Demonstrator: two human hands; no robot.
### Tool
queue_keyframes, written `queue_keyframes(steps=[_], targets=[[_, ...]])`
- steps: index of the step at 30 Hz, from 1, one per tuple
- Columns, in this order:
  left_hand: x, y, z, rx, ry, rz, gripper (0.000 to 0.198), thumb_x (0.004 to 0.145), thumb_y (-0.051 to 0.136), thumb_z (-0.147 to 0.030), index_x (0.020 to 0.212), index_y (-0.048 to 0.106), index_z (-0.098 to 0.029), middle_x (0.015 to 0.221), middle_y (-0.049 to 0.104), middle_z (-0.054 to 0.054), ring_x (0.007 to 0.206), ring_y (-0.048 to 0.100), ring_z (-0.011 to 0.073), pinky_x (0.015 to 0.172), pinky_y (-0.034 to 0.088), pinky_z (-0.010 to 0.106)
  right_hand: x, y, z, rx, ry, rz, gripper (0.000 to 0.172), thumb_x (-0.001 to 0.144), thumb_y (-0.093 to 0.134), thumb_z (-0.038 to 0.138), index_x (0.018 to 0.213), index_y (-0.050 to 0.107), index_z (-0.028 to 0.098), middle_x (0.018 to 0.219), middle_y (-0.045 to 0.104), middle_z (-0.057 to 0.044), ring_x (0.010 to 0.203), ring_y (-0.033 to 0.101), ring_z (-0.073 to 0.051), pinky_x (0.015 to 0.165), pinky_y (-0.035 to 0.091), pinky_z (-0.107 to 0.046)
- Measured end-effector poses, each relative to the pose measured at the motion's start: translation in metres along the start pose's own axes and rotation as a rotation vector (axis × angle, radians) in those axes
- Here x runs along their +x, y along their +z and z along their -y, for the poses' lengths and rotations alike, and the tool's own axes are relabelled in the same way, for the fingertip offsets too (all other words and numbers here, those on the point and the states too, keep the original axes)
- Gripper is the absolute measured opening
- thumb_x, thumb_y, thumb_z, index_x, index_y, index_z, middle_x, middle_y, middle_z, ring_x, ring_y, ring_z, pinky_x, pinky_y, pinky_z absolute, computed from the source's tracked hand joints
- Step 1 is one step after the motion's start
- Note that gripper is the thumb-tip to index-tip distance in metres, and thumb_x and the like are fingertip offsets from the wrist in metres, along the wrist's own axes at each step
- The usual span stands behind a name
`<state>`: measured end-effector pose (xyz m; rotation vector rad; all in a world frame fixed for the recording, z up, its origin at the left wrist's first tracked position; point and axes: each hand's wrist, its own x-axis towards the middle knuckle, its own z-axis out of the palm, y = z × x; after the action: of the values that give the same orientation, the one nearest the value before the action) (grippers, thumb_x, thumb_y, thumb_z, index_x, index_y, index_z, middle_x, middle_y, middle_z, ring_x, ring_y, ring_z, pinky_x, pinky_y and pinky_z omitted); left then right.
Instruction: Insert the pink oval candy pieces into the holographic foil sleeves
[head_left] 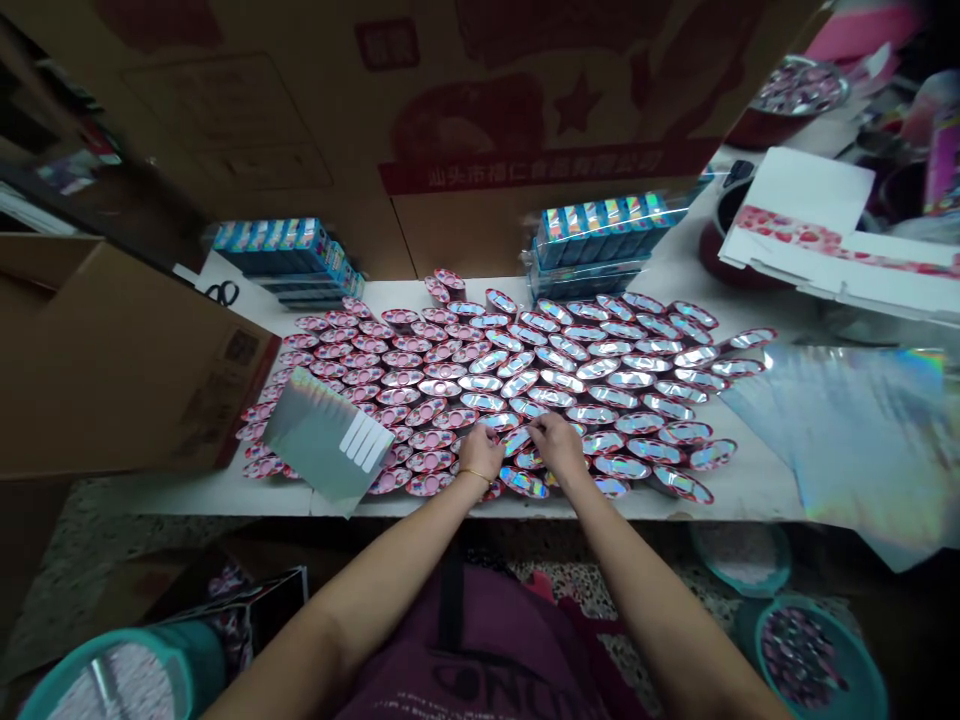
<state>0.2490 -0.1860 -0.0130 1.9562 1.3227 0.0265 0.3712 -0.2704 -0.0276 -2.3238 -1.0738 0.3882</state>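
Observation:
Both hands are at the front middle of a wide spread of small oval containers with red rims. My left hand [481, 453], with a thin bracelet at the wrist, is closed, its fingertips pinching the left end of a shiny-topped oval container [516, 441]. At the other end of that container, my right hand [557, 446] has thumb and fingers pressed together. Containers on the right carry shiny, rainbow-reflecting tops [626, 424]. On the left, open-looking containers [431, 438] show round pink pieces. A silvery sheet [319, 440] with white strips lies over some containers to the left.
More shiny sheets [870, 430] overhang the table's right edge. Blue box packs [289, 255] and another wrapped stack [600, 240] stand before a large carton [420, 225]. An open carton [127, 360] is at left. Teal tubs [184, 650] stand below the table.

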Motion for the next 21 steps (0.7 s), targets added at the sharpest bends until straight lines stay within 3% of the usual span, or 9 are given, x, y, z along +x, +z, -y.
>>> queue_keyframes(steps=[4, 8, 12, 15, 17, 19, 21], targets=[[0.005, 0.002, -0.002, 0.100, 0.028, 0.003, 0.022, 0.064, 0.058, -0.015, 0.086, 0.055, -0.017, 0.074, 0.064, 0.006, 0.073, 0.059, 0.0198, 0.066, 0.040, 0.028, 0.002, -0.001, 0.004, -0.033, 0.004, 0.000, 0.012, 0.074, 0.048, 0.023, 0.067, 0.057, 0.019, 0.074, 0.056, -0.002, 0.068, 0.050, -0.014, 0.060, 0.031, -0.025], [0.002, 0.001, -0.007, 0.215, 0.066, 0.035, 0.024, 0.068, 0.056, -0.019, 0.092, 0.052, -0.017, 0.076, 0.063, 0.008, 0.074, 0.059, 0.0218, 0.065, 0.040, 0.029, 0.006, -0.004, 0.007, -0.050, 0.114, -0.043, 0.008, 0.071, 0.054, 0.027, 0.074, 0.055, 0.019, 0.069, 0.054, 0.000, 0.059, 0.046, -0.013, 0.053, 0.027, -0.024], [-0.010, -0.021, 0.003, 0.232, 0.216, 0.096, 0.021, 0.072, 0.053, -0.022, 0.093, 0.051, -0.019, 0.071, 0.061, 0.005, 0.069, 0.058, 0.0186, 0.063, 0.039, 0.027, 0.004, -0.007, 0.007, -0.034, 0.057, -0.054, 0.009, 0.071, 0.053, 0.028, 0.070, 0.055, 0.020, 0.069, 0.054, 0.000, 0.062, 0.048, -0.013, 0.054, 0.029, -0.023], [-0.011, -0.072, 0.032, 0.121, 0.358, 0.040, 0.020, 0.078, 0.045, -0.030, 0.094, 0.052, -0.021, 0.070, 0.060, 0.001, 0.066, 0.056, 0.0144, 0.064, 0.040, 0.025, -0.003, -0.005, 0.005, -0.058, -0.017, -0.016, 0.011, 0.074, 0.051, 0.027, 0.071, 0.059, 0.020, 0.077, 0.057, -0.001, 0.066, 0.051, -0.014, 0.057, 0.032, -0.024], [-0.001, -0.122, 0.060, 0.112, 0.414, -0.126, 0.027, 0.080, 0.041, -0.030, 0.102, 0.051, -0.019, 0.084, 0.061, 0.004, 0.076, 0.056, 0.0149, 0.072, 0.041, 0.026, -0.008, -0.003, 0.004, -0.099, -0.021, -0.021, 0.013, 0.075, 0.050, 0.028, 0.070, 0.059, 0.020, 0.078, 0.057, -0.003, 0.068, 0.052, -0.015, 0.058, 0.033, -0.025], [0.014, -0.176, 0.088, 0.253, 0.476, -0.258, 0.035, 0.077, 0.043, -0.025, 0.110, 0.051, -0.017, 0.106, 0.056, 0.010, 0.100, 0.049, 0.0199, 0.086, 0.037, 0.032, -0.011, 0.000, 0.011, -0.091, -0.042, -0.056, 0.015, 0.077, 0.050, 0.030, 0.072, 0.060, 0.020, 0.078, 0.058, -0.004, 0.070, 0.053, -0.017, 0.061, 0.036, -0.027], [0.032, -0.224, 0.113, 0.457, 0.479, -0.265, 0.044, 0.073, 0.049, -0.021, 0.117, 0.049, -0.021, 0.124, 0.046, 0.011, 0.116, 0.037, 0.0258, 0.094, 0.028, 0.041, -0.012, 0.005, 0.030, -0.010, -0.127, -0.068, 0.017, 0.079, 0.049, 0.033, 0.077, 0.060, 0.020, 0.079, 0.058, -0.004, 0.073, 0.054, -0.017, 0.064, 0.038, -0.027]])
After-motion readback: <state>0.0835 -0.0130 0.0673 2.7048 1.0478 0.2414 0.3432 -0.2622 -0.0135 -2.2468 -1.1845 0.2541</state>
